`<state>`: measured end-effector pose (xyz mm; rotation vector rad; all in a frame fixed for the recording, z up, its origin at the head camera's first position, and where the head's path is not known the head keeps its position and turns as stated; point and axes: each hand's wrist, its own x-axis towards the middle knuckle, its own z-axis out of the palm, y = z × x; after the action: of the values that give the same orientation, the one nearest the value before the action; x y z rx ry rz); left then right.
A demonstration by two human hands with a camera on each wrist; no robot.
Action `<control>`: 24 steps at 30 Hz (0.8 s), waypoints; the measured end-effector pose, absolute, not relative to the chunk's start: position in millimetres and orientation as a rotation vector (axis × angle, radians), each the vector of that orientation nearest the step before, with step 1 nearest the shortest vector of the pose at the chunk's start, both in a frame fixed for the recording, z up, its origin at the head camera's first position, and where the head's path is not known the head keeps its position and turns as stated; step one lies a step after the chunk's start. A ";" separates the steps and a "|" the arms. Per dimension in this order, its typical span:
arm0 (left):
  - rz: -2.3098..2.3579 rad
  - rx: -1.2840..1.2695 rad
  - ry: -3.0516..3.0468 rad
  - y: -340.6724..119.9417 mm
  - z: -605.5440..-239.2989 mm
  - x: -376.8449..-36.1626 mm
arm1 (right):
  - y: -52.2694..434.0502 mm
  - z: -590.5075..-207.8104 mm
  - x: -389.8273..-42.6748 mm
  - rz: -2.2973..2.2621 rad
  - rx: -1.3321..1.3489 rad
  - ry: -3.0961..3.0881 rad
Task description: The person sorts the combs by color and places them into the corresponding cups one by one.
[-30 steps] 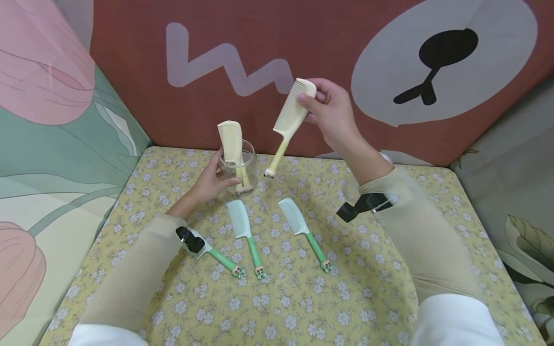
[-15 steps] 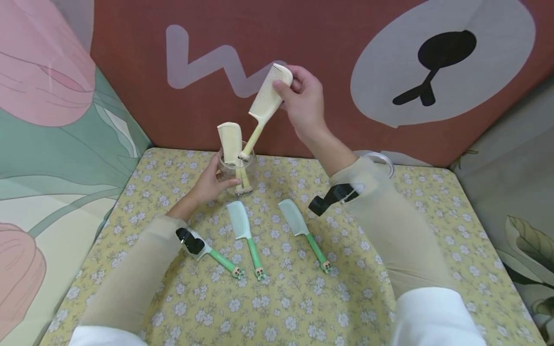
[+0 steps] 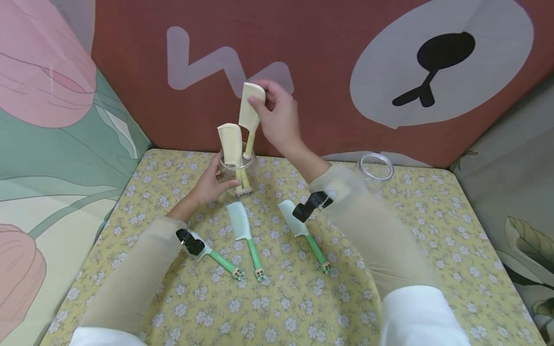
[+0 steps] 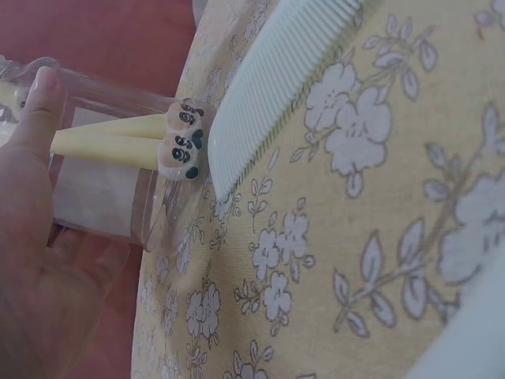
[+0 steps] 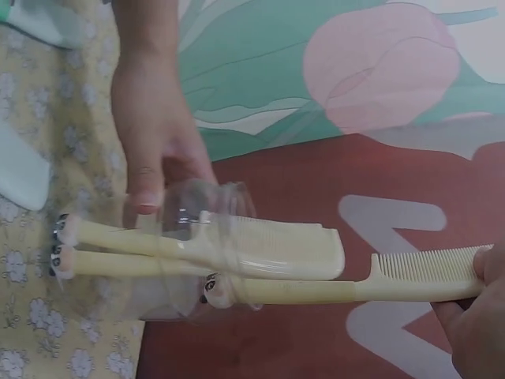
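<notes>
Only the right-wrist view shows the panda-tipped handle end just inside the mouth of the clear plastic jar [image 5: 193, 253]. Leftmost, the left hand [image 3: 210, 184] curls around the jar on the floral tablecloth [image 3: 281, 307]. Rightward, the right hand [image 3: 277, 115] pinches a cream-yellow plastic comb [image 3: 249, 113] by its toothed head.

No readable text, labels, brands or numbers showing anywhere; backdrop is carrying only abstract shapes.
</notes>
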<state>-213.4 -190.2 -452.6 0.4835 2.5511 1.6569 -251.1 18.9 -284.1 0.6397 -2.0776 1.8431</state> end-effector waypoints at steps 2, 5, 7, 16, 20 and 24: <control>1.656 0.482 2.552 -190.4 -452.9 -213.6 | 16.3 -289.3 -250.8 1.794 0.668 -2.115; 1.658 0.474 2.543 -190.5 -453.0 -214.2 | 12.8 -297.1 -250.3 1.712 0.705 -2.168; 1.660 0.471 2.534 -190.5 -453.0 -214.4 | 10.7 -302.1 -249.5 1.659 0.728 -2.196; 1.644 0.481 2.500 -180.0 -420.2 -196.3 | 6.7 -326.9 -245.6 1.513 0.760 -2.293; 1.666 0.490 2.485 -179.9 -419.4 -196.2 | 5.8 -337.1 -244.4 1.463 0.797 -2.310; 1.683 0.497 2.474 -180.2 -419.6 -195.9 | 5.2 -346.1 -242.4 1.410 0.819 -2.344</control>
<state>-195.9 -180.2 -419.6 0.4973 2.4742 1.6826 -242.4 5.2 -346.1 0.8189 -2.3437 1.4099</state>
